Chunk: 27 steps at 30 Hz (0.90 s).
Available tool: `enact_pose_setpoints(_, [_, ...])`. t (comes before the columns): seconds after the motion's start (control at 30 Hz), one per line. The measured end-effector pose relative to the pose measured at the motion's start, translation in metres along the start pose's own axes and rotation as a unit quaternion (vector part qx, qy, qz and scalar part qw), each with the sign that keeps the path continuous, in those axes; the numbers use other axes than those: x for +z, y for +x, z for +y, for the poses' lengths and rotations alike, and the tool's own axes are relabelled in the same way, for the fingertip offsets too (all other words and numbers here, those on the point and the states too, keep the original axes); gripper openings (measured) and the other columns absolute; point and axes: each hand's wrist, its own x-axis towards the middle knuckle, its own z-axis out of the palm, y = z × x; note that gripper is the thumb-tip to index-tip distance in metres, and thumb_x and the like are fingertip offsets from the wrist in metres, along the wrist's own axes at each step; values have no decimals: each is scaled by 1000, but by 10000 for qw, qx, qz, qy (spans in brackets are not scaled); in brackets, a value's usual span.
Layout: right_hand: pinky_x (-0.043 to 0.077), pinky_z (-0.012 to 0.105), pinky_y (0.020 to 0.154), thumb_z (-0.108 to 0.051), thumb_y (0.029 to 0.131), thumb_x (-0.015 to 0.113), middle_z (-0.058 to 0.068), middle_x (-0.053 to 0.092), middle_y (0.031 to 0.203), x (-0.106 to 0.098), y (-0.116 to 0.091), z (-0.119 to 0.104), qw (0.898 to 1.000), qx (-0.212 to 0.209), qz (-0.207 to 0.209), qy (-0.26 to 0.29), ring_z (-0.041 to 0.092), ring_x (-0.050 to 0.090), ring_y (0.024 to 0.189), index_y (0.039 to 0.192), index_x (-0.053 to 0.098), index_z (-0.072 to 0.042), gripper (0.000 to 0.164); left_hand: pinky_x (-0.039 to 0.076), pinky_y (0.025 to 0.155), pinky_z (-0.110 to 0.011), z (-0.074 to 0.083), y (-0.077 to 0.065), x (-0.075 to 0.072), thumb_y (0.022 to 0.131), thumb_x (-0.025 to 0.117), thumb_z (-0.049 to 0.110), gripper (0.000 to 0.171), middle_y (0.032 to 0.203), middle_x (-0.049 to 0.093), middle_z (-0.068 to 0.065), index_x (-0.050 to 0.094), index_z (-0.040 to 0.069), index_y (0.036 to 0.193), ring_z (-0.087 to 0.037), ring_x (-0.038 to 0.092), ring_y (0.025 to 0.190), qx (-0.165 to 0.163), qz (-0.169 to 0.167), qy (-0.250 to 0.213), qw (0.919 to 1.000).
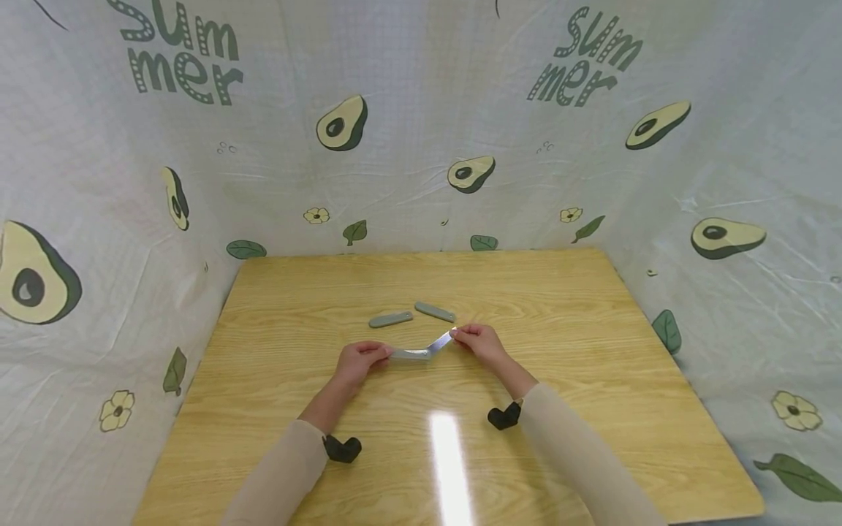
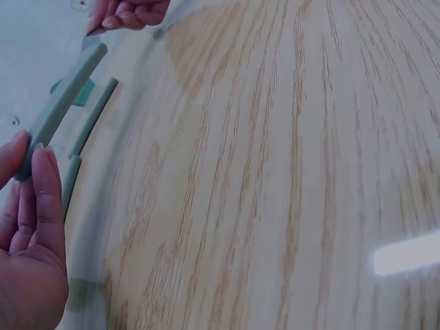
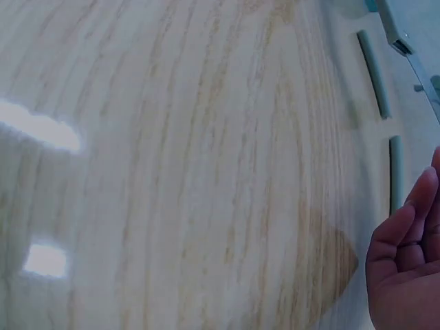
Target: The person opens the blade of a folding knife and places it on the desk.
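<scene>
Between both hands is a partly unfolded folding knife with a grey-green handle (image 1: 409,355) and a shiny blade (image 1: 441,341). The left hand (image 1: 358,359) pinches the end of the handle between thumb and fingers. At the other side, the right hand (image 1: 483,342) pinches the blade close to its tip. Handle and blade meet at a wide angle, the pivot lying midway between the hands. In the right wrist view the blade (image 3: 421,79) comes out of the handle's end, held above the table.
Two more grey-green folding knives, both folded, lie just beyond the hands, one on the left (image 1: 391,319) and one on the right (image 1: 435,312). The wooden table (image 1: 296,292) is bordered by a patterned curtain (image 1: 408,190) at its back and sides.
</scene>
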Motion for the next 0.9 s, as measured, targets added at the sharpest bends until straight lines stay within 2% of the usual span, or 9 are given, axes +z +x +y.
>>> enact_pose_setpoints(0.07, [54, 22, 72, -17, 91, 68, 1, 72, 82, -1, -5, -1, 9999, 96, -54, 31, 10, 64, 78, 93, 70, 4, 21, 60, 82, -33, 3, -2, -1, 86, 71, 3, 30, 87, 72, -4, 63, -12, 110, -16, 73, 80, -25, 53, -58, 10000])
enact_pose_setpoints(0.23, [52, 22, 68, -18, 90, 69, 1, 71, 79, -4, -11, 5, 9992, 296, -261, 13, 11, 61, 74, 94, 68, 8, 26, 61, 81, -33, 4, 0, -4, 87, 70, 4, 29, 84, 73, -1, 63, -11, 111, -17, 73, 81, -70, 288, -172, 9994])
enact_pose_setpoints(0.4, [52, 20, 65, -18, 90, 69, -1, 71, 79, -5, -14, 10, 9975, 454, -532, -125, 10, 62, 72, 91, 70, 1, 20, 61, 77, -29, 2, 1, -6, 88, 71, 8, 33, 80, 72, 1, 62, -9, 114, -16, 73, 78, -84, 463, -296, 9985])
enact_pose_setpoints(0.5, [52, 20, 64, -18, 90, 69, -2, 72, 79, -5, -16, 9, 9966, 488, -652, -151, 9, 62, 71, 95, 70, 2, 21, 61, 78, -29, 3, 1, -6, 88, 71, 9, 33, 79, 71, 2, 62, -9, 114, -15, 73, 78, -113, 499, -388, 9979])
enact_pose_setpoints(0.77, [49, 20, 63, -18, 92, 66, -4, 69, 75, -7, -22, 7, 9965, 397, -733, -92, 9, 59, 70, 99, 68, 9, 27, 61, 77, -28, 4, 0, -8, 89, 68, 6, 28, 78, 71, 2, 60, -10, 111, -14, 73, 77, -52, 272, -493, 9984])
enact_pose_setpoints(0.9, [53, 20, 68, -17, 93, 64, -3, 70, 79, -8, -22, 8, 9967, 354, -733, 49, 8, 62, 73, 98, 68, 7, 24, 61, 78, -28, 5, -1, -8, 89, 67, 5, 28, 80, 71, 2, 60, -12, 111, -15, 73, 80, 10, 95, -474, 9988])
